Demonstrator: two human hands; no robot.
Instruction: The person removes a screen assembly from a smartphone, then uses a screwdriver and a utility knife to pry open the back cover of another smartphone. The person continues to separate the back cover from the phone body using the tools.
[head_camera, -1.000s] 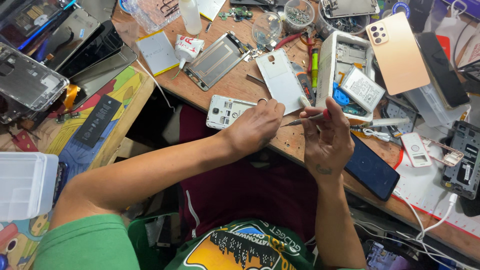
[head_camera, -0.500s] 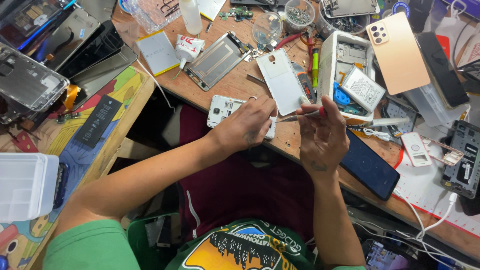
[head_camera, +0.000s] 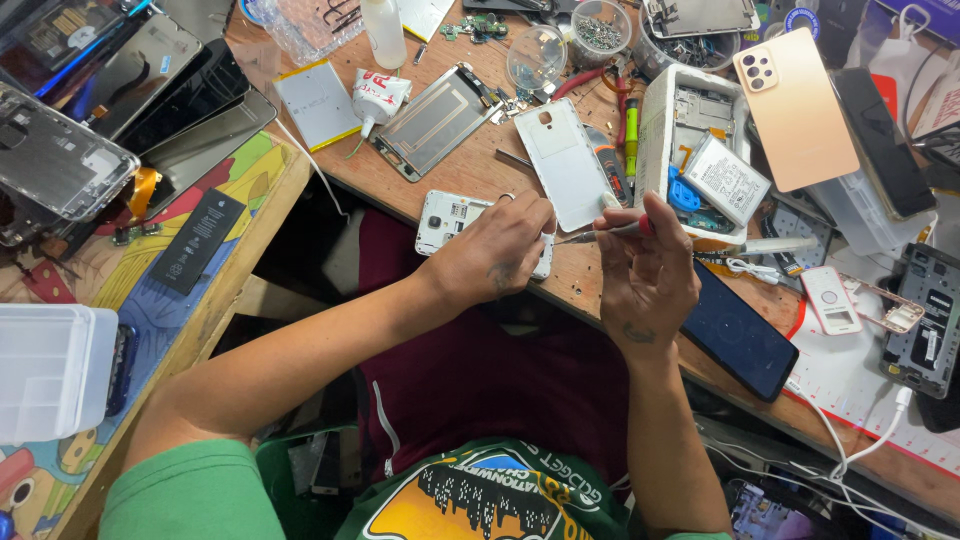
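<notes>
Pressing down on a white phone (head_camera: 452, 217), the left hand (head_camera: 497, 250) covers it. At its three o'clock, the right hand (head_camera: 645, 270) pinches a screwdriver (head_camera: 600, 232), tip toward the phone.

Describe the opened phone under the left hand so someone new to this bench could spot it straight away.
Start at the near edge of the wooden workbench, in front of the person. The left hand rests on a small white phone body lying back-up with its cover off. Unlike the plain white back cover just beyond it, it shows a camera hole and open card slots.
</notes>
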